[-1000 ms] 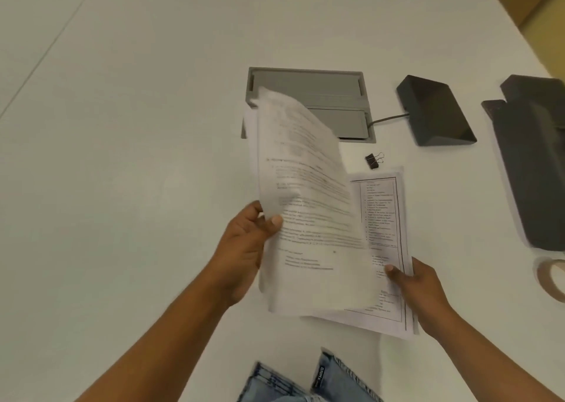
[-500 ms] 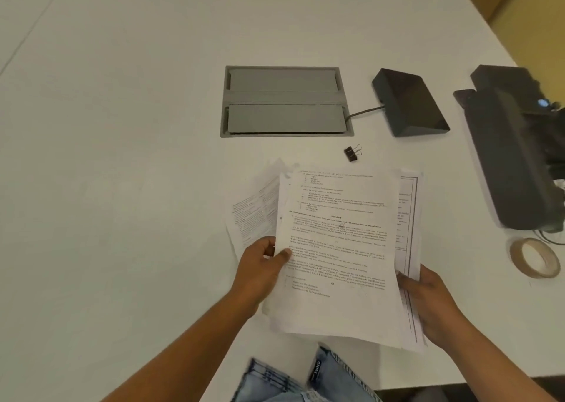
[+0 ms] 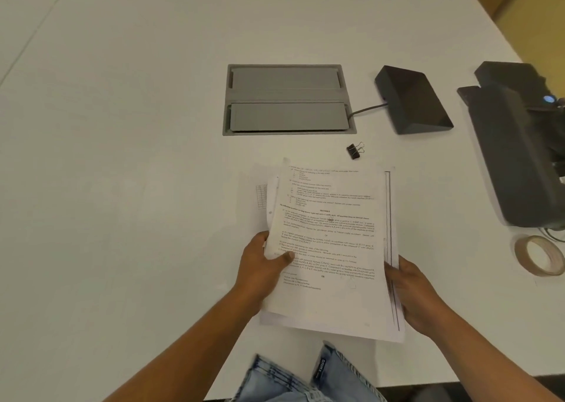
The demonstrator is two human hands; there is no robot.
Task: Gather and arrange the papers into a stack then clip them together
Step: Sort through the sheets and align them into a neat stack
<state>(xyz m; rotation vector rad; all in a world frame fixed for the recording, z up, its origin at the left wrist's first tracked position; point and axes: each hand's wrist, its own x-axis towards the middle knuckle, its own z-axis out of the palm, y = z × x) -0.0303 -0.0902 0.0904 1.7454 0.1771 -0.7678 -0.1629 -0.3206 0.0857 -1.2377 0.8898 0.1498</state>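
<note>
Several printed white papers lie in a loose pile near the front edge of the white table, their edges not lined up. My left hand grips the pile's left edge, thumb on the top sheet. My right hand holds the right edge, where a sheet with a ruled border sticks out. Another sheet pokes out at the upper left. A small black binder clip lies on the table just beyond the top of the papers, touching nothing.
A grey cable hatch is set into the table behind the papers. A dark wedge-shaped box with a cable sits to its right. A large dark device and a roll of tape stand at the right edge.
My left hand brought the raised sheets down onto the sheet on the table. Both hands have since pushed the sheets closer together from the sides.
</note>
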